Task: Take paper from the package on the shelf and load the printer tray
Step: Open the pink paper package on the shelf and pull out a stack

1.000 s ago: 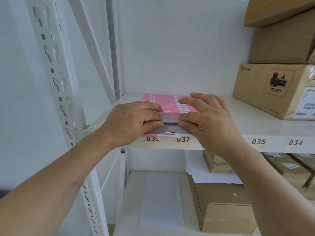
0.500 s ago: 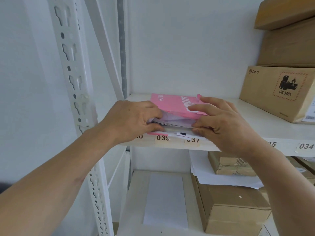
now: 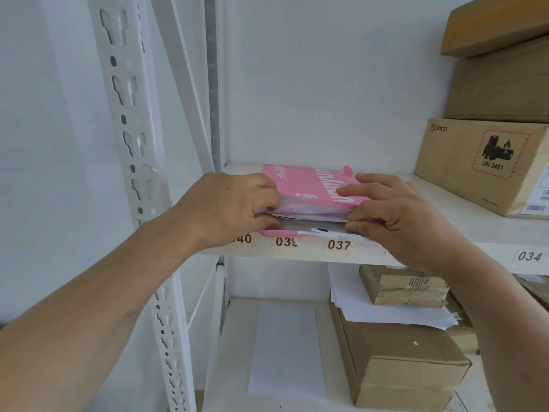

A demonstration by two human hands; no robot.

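Note:
A pink paper package (image 3: 312, 182) lies flat at the left end of the white shelf (image 3: 463, 230), its open end facing me. My left hand (image 3: 228, 209) grips the left corner of that open end, pinching the wrapper and a layer of white sheets (image 3: 309, 214). At the right corner my right hand (image 3: 398, 215) pinches the same sheets, fingers on top of the wrapper and thumb below. The upper sheets are lifted a little off the stack beneath. No printer is in view.
Brown cardboard boxes (image 3: 487, 165) are stacked at the shelf's right. The white slotted upright (image 3: 130, 162) stands to the left. On the lower shelf lie a loose white sheet (image 3: 286, 349), more boxes (image 3: 407, 367) and a pile of papers (image 3: 386, 310).
Both hands have pried the wrapper's open end wider and lifted a layer of sheets from the stack. The view has moved closer to the shelf.

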